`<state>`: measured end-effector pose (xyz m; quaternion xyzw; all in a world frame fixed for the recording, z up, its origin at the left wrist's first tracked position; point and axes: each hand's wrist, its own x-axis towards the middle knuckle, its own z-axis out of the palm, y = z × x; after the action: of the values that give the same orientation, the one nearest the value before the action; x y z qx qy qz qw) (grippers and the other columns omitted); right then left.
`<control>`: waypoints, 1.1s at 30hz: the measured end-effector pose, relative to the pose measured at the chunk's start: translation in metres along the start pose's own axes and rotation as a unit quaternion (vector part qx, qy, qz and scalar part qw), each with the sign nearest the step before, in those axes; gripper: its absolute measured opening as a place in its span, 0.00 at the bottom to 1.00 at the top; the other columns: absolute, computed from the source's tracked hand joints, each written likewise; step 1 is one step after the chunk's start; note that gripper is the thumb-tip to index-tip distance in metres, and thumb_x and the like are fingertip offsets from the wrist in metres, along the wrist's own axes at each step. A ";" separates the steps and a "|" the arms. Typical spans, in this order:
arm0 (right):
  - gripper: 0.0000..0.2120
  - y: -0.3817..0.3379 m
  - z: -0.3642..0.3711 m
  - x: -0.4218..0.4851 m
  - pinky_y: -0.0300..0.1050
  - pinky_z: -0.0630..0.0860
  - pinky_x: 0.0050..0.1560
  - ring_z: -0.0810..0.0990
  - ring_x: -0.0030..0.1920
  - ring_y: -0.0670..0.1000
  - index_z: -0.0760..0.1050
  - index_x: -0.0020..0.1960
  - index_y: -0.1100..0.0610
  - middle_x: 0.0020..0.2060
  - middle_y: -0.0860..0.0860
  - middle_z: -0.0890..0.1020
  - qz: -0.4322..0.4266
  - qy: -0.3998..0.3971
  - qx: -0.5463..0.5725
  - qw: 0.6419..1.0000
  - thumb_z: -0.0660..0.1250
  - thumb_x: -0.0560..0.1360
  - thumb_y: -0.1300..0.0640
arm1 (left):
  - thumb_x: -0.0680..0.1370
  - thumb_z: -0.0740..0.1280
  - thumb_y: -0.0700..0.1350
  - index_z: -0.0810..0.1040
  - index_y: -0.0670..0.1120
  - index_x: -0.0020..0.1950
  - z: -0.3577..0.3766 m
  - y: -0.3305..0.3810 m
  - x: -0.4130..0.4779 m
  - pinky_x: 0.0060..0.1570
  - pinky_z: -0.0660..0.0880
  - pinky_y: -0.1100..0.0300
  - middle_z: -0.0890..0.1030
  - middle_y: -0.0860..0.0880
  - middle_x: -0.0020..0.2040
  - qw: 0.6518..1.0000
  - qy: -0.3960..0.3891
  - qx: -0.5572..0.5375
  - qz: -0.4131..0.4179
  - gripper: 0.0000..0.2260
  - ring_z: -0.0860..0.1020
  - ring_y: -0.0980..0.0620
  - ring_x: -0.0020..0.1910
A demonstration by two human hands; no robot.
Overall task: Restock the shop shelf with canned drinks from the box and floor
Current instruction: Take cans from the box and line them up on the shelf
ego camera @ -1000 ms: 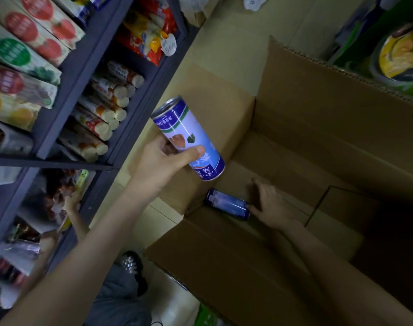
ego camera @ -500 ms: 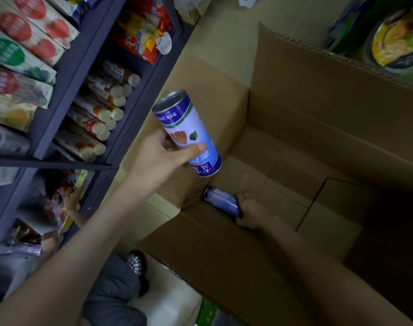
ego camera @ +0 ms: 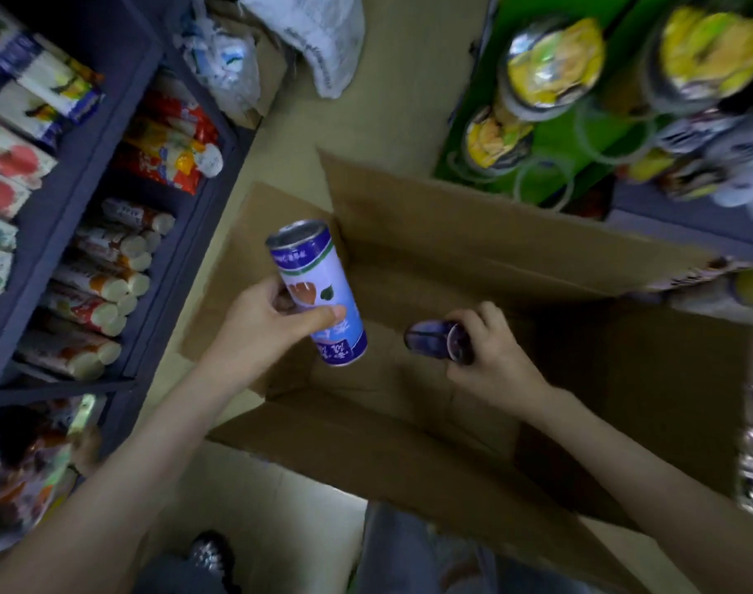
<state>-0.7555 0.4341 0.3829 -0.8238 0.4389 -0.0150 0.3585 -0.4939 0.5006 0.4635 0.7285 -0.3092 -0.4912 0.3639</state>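
1. My left hand [ego camera: 263, 323] grasps a can [ego camera: 319, 293] round its lower half, thumb across the label. The can leans with its top toward 11 o'clock, over the 9 o'clock side of the open box [ego camera: 452, 233].
2. My right hand [ego camera: 494, 358] is curled round a second can [ego camera: 434, 340], which lies on its side inside the box with one end pointing to 9 o'clock. I cannot tell whether it is clear of the box bottom.
3. What could go wrong:
   - The first can is held low and tilted, so its heavy top could twist it out of my fingers if I swing fast toward the shelf [ego camera: 79, 177] at 9 o'clock.
   - The second can is gripped near one end, so it may slip or catch the box flap on the way up.
   - The shelf level nearest me is packed with rolled packets [ego camera: 105, 289]; pushing a can in there could knock them off.
4. Counts:
   - Cans: two, one in each hand. I see no others in the box, though its 3 o'clock side is dark, and none on the floor [ego camera: 387, 100].
   - Boxes: one.
   - Hands: two, both full.
   - Packets: many, too blurred to number.
   - Yellow-topped tubs [ego camera: 554, 57] on the green stand [ego camera: 550, 139] at 1 o'clock: three plain, with a blur beyond them.
   - Bags [ego camera: 323, 36] at 12 o'clock: one.
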 end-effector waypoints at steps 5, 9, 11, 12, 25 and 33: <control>0.26 0.000 -0.089 -0.079 0.32 0.69 0.57 0.70 0.52 0.42 0.70 0.59 0.57 0.50 0.48 0.67 -0.022 0.178 0.105 0.978 0.74 0.64 0.64 | 0.69 0.74 0.37 0.77 0.50 0.47 0.060 0.046 -0.037 0.37 0.75 0.70 0.84 0.56 0.40 0.998 -0.051 0.008 0.027 0.12 0.81 0.61 0.41; 0.21 0.015 -0.154 -0.145 0.33 0.68 0.57 0.72 0.55 0.45 0.71 0.57 0.55 0.51 0.48 0.71 -0.046 0.277 0.156 0.947 0.71 0.65 0.56 | 0.69 0.74 0.38 0.77 0.50 0.51 0.126 0.086 -0.073 0.42 0.76 0.67 0.83 0.53 0.48 0.992 -0.101 0.023 0.076 0.14 0.82 0.58 0.46; 0.20 0.028 -0.183 -0.179 0.39 0.70 0.57 0.74 0.55 0.49 0.70 0.56 0.51 0.52 0.53 0.72 -0.056 0.312 0.193 0.929 0.69 0.66 0.52 | 0.69 0.75 0.37 0.78 0.49 0.51 0.164 0.108 -0.092 0.43 0.75 0.66 0.83 0.53 0.47 0.986 -0.125 0.031 0.108 0.14 0.81 0.59 0.45; 0.20 0.034 -0.196 -0.197 0.42 0.72 0.57 0.75 0.54 0.50 0.69 0.56 0.48 0.52 0.54 0.73 -0.055 0.321 0.226 0.918 0.69 0.66 0.52 | 0.69 0.75 0.37 0.78 0.49 0.50 0.184 0.118 -0.103 0.43 0.75 0.67 0.83 0.54 0.46 0.983 -0.137 0.035 0.121 0.14 0.81 0.60 0.43; 0.22 0.109 -0.370 -0.374 0.44 0.76 0.46 0.80 0.48 0.50 0.69 0.56 0.47 0.49 0.53 0.77 -0.075 0.488 0.339 0.801 0.74 0.66 0.51 | 0.71 0.71 0.35 0.78 0.48 0.50 0.394 0.245 -0.208 0.40 0.78 0.66 0.83 0.54 0.46 0.949 -0.239 0.003 0.206 0.12 0.81 0.59 0.42; 0.19 0.098 -0.466 -0.387 0.44 0.78 0.44 0.80 0.43 0.44 0.70 0.58 0.54 0.44 0.47 0.78 -0.123 0.542 0.341 0.758 0.74 0.71 0.58 | 0.73 0.70 0.36 0.74 0.51 0.40 0.416 0.334 -0.218 0.36 0.76 0.67 0.83 0.59 0.37 0.929 -0.217 -0.003 0.300 0.10 0.81 0.61 0.39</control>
<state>-1.2217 0.4142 0.7821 -0.5484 0.4206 -0.6518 0.3124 -0.9877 0.4003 0.7439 0.4765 -0.5833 -0.5061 0.4202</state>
